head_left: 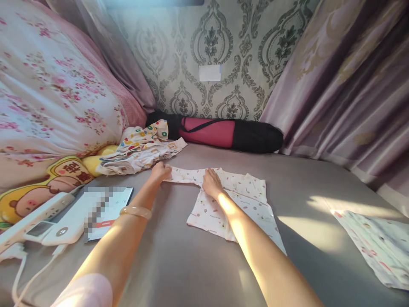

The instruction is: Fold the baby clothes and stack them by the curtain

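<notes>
The left hand [161, 170] is gripping the sleeve end of a small white patterned cotton shirt [238, 204], while the right hand [211, 183] is pressing near its shoulder. A long red-and-black fabric bag [207, 132] is lying at the far side, before the grey patterned wall [179, 55].

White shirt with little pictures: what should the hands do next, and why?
Perhaps fold the sleeve inward across the shirt, because it sticks out sideways, with the left hand at its end and the right hand near the shoulder.
</notes>
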{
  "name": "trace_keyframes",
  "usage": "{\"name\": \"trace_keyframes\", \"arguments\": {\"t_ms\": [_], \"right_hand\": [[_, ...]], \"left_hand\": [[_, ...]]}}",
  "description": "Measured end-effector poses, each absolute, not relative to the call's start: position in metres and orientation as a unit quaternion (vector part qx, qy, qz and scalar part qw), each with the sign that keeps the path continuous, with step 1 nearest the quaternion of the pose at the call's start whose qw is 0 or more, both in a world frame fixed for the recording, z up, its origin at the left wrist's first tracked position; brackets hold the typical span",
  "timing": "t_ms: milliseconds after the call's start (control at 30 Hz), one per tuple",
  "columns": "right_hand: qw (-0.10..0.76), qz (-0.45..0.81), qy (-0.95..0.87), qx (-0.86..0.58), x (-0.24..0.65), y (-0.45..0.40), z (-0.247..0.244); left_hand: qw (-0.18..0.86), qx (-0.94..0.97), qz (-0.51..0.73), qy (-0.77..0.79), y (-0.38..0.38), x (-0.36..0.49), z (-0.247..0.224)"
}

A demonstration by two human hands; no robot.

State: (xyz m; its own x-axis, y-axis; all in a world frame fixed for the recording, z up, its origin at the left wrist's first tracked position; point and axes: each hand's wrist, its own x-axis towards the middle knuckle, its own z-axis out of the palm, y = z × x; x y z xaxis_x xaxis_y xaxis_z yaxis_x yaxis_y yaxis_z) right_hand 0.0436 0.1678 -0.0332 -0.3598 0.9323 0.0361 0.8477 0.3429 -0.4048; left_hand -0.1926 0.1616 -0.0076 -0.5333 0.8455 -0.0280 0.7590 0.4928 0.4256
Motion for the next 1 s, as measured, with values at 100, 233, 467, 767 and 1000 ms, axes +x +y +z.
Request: {"name": "trace_keyframes", "arguments": {"t_ms": [100, 233, 467, 767, 1000], "right_hand": [[0.133, 0.149, -0.804, -0.560, 0.040, 0.165, -0.040], [0.135, 0.131, -0.801, -0.568, 0.038, 0.159, -0.043], [0.122, 0.123, -0.796, -0.579, 0.036, 0.151, -0.036], [0.128, 0.108, -0.794, -0.585, 0.035, 0.150, -0.037], [0.108, 0.168, -0.797, -0.569, 0.036, 0.153, -0.030]], "left_hand": [[0.091, 0.476, 0.222, 0.846, 0.163, -0.188, -0.004], [0.082, 0.487, 0.238, 0.837, 0.159, -0.182, -0.003], [0.068, 0.529, 0.125, 0.837, 0.149, -0.188, -0.007], [0.089, 0.528, 0.141, 0.833, 0.152, -0.187, 0.001], [0.163, 0.476, 0.282, 0.817, 0.164, -0.173, 0.043]]}}
